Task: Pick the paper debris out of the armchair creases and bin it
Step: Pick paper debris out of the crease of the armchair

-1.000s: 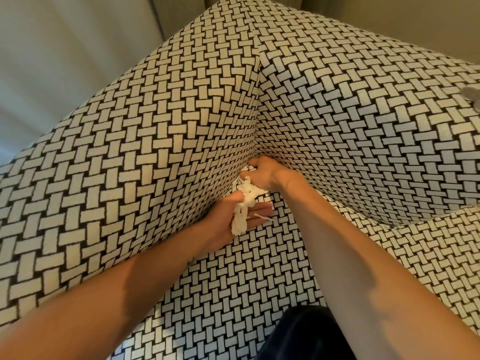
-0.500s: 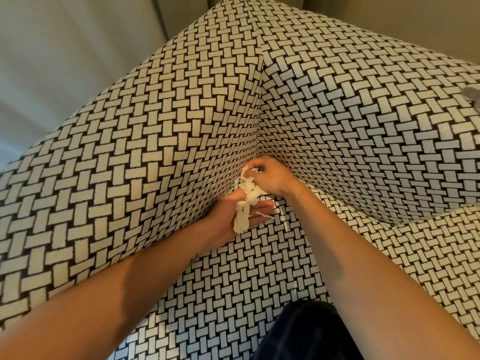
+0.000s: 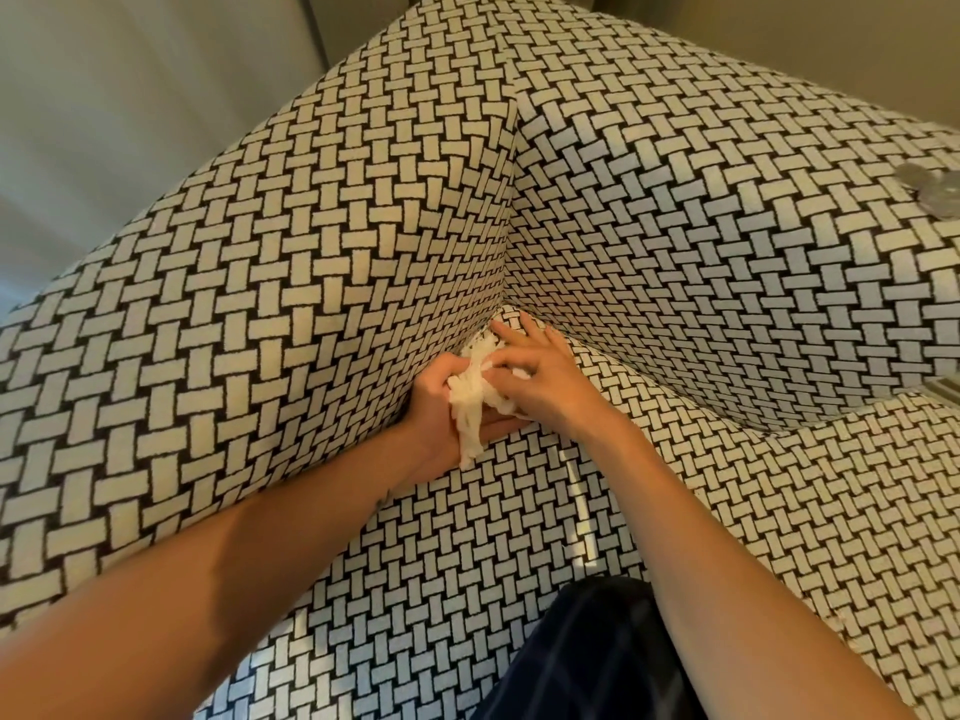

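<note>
the left hand had its grip curled round a wad of white shredded paper debris, a tail of strips hanging out below the palm. the right hand lay palm down just beside and partly over that wad, its bent fingertips apparently pinching loose shreds; how firmly could not be told. both grips sat at the inner corner of the basket-weave armchair, where arm, back and seat cushion meet.

just beyond the right grip, a few white bits showed in the crease, so that corner looked only partly cleared. the gathered handful suggested the picking was well under way, yet nothing had been binned: no bin was in view, and all the collected paper was in the left grip. the creases farther from the grips, along the back and the other arm, showed no obvious paper, though their depths were hidden. what remained, by my reading, was pulling out the last bits near the grips, checking the hidden folds, then carrying the handful to a bin.
</note>
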Demonstrator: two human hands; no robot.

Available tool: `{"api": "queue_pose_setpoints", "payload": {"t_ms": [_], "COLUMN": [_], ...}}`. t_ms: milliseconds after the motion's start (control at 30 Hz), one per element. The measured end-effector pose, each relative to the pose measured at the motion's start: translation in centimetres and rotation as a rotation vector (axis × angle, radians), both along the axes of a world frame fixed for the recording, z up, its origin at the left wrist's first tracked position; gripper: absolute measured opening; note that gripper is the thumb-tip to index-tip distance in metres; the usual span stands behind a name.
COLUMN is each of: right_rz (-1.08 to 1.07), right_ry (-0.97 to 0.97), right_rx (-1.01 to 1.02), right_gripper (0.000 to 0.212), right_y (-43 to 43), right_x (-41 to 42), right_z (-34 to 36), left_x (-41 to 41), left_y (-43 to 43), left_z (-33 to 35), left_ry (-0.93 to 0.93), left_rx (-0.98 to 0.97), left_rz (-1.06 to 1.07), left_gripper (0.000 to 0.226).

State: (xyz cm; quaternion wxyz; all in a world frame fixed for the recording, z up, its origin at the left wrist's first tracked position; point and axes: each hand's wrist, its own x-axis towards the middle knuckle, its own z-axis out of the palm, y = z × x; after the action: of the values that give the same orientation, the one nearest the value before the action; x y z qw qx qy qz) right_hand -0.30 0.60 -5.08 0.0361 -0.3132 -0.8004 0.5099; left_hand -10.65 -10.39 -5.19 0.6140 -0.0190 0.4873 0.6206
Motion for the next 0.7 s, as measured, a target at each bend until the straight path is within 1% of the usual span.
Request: {"api": "queue_pose_setpoints", "payload": {"t_ms": [100,167,233,300,333,400,467,500,600,700], "right_rz": [0.047,0.035,-0.071,-0.195,-0.24,-0.276,-0.254,-0.217,-0.073,0.023], "right_ry": [-0.026,-0.022,0.027,0.158,0.198,0.203,0.169,0.13,-0.052,-0.085], "right_rx": [0.0,-0.023,-0.15,-0.304,-0.333,-0.327,-0.273,-0.21,0.071,0.213], "right_gripper": [0.027,0.034,0.039,0.039,0.039,0.044,0.047,0.048,0.06,0.07], "right_y": [-0.9,-1.2,-1.7,-1.7,-1.7,-1.6,-1.6,-1.8,-2.1,-2.2], "right_x": [1.1,1.6,2.1,2.5,2.8,3.4,4.2,4.5,4.9,5.0], "right_z": [0.3,0.9,1.7,2.1,2.2,2.2,2.1,1.9,1.5,1.4], "left_x": [0.1,0.2,0.3,0.4,0.4,0.4,0.3,0.2,0.2,0.2], "left_y": [0.1,0.1,0.2,0.2,0.1,0.1,0.3,0.4,0.5,0.5], "left_z": [0.1,0.1,0.1,0.0,0.0,-0.1,-0.1,-0.2,-0.2,-0.5], "left_ry": [0.029,0.073,0.115,0.117,0.117,0.13,0.125,0.11,0.079,0.08], "left_rx": [-0.021,-0.047,-0.072,-0.081,-0.084,-0.091,-0.087,-0.086,-0.087,-0.086], "left_rz": [0.007,0.011,0.0,-0.017,-0.031,-0.059,-0.076,-0.087,-0.084,-0.085], "left_gripper": [0.049,0.045,0.039,0.043,0.045,0.045,0.039,0.036,0.027,0.024]}}
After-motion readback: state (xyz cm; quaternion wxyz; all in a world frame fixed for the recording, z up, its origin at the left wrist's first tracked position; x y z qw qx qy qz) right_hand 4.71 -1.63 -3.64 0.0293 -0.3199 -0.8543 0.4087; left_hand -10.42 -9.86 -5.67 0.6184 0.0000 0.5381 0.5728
